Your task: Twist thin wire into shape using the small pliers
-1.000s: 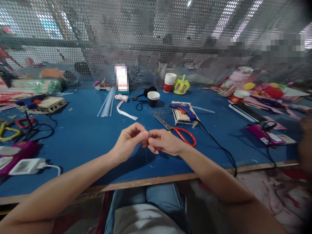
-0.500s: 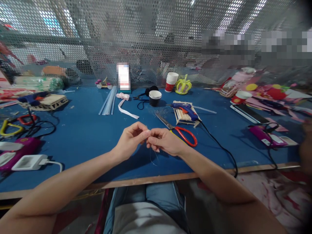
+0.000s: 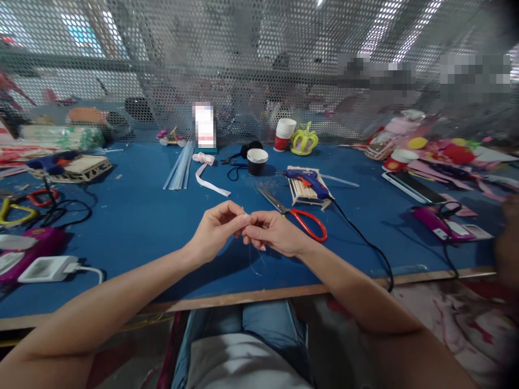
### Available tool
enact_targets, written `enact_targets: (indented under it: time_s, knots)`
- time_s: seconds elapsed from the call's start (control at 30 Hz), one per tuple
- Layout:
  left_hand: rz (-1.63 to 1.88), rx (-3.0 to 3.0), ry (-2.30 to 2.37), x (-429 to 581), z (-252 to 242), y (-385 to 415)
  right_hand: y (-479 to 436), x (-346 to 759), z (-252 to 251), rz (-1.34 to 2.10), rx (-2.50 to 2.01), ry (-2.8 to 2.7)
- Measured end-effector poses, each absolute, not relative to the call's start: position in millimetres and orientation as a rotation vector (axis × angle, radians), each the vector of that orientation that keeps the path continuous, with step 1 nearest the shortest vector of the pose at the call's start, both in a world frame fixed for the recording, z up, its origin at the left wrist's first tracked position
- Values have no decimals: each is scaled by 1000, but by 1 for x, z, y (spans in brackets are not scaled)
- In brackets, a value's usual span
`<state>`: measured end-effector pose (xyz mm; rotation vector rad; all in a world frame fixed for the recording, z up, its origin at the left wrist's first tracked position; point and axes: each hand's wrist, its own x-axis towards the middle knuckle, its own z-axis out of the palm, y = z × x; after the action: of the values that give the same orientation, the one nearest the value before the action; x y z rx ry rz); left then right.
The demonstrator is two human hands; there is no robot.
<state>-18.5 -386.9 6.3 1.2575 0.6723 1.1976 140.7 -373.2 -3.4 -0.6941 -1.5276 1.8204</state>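
My left hand [image 3: 217, 231] and my right hand [image 3: 273, 233] meet fingertip to fingertip just above the blue table [image 3: 133, 227]. Both are closed in a pinch on a thin clear thread [image 3: 255, 262], which hangs in a loop below the fingers. Red-handled scissors [image 3: 302, 219] lie right behind my right hand. A blue glue gun [image 3: 306, 182] rests on a small rack of wooden sticks [image 3: 302, 193] farther back.
A black paper cup [image 3: 257, 161], a white ribbon [image 3: 208, 178] and clear glue sticks [image 3: 178, 170] lie at mid table. A white charger [image 3: 42, 268] and cables sit at the left. A phone [image 3: 413, 186] and a purple gun [image 3: 440, 224] sit right. A perforated metal screen [image 3: 243, 65] closes the back.
Both hands stay pinched together on the thread with only slight finger shifts. The view has drifted a little.
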Motion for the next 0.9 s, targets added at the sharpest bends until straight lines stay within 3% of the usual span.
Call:
enact_targets:
  time_s: [0.9]
  knots:
    - [1263, 1277, 685, -19, 6, -384, -371, 142, 2, 1892, -693, -1518]
